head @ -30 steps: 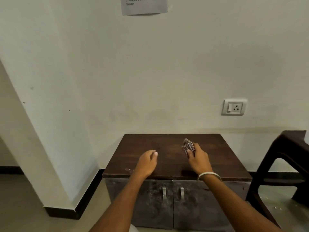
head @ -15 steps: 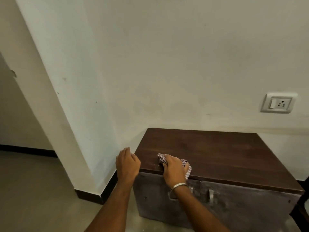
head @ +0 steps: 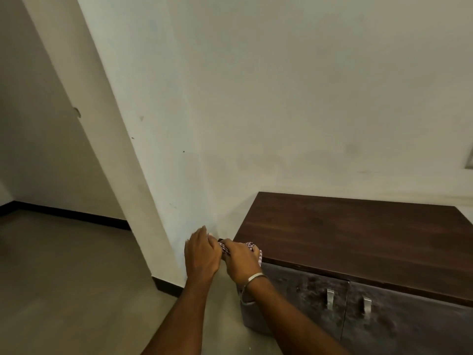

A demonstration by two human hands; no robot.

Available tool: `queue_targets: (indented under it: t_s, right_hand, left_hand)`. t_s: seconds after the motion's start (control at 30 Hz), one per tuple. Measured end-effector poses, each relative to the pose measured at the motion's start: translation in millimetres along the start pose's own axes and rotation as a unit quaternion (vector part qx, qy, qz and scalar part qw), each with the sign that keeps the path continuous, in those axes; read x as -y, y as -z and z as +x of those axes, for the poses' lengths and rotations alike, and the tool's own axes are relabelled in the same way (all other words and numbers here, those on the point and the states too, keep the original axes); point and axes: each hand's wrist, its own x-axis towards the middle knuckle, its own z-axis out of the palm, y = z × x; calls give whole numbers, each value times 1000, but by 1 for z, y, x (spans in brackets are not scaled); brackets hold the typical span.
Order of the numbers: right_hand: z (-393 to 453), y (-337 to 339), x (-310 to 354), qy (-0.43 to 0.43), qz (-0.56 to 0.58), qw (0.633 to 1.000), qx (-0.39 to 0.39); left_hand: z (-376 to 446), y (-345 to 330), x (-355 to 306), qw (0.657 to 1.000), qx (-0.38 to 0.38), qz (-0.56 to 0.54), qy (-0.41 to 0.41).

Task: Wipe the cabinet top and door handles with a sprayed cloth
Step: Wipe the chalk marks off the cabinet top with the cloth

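Two hands, low and centre in the frame, meeting at the near left corner of one cabinet. Right hand (head: 239, 262) curled over one checked cloth (head: 256, 248), gripping it and pressing it onto the corner of the dark wooden cabinet top (head: 358, 237); one pale metal bangle (head: 253, 278) around that wrist. Left hand (head: 202, 254) just beside the right, touching it, fingers reaching forward past the cabinet's edge toward the cloth; cannot tell whether those fingers pinch the fabric or merely rest against it, since the fingertips sit hidden behind the right hand. Only a small red-and-white bunch of the cloth showing, between the knuckles and spilling over the front edge of the top.

One cabinet, lower right of the frame, against the pale wall (head: 281, 98). Two grey, smudged doors (head: 304, 303) below the top, each with one upright metal handle: two in all, left handle (head: 330, 299) and right handle (head: 367, 305), side by side near the seam, well apart from both hands. One wall corner jutting out at left of centre, with dark skirting (head: 166, 285) at its foot. Grey floor (head: 64, 290) across the lower left. One sliver of a pale fitting, too cropped to name, at the right edge.
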Motion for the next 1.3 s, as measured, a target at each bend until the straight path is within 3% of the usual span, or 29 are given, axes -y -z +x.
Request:
queue_targets:
  t_s: [0.2,0.4,1.13,1.3]
  right_hand:
    - [4,2,6,41,3,996,75]
    - [-2,-13,11,21,65,990,123]
    - [-21,22,3,-30,215,974,58]
    - [-28,49,-1,-61,272,960,32]
  left_hand:
    - [1,10,12,1000,-7,-14,1]
    - [-2,14,11,1000,-7,-26,12]
    - [-16,15,-6,996,16,-77,48]
    - [-21,18,-25,970,30,-195,143]
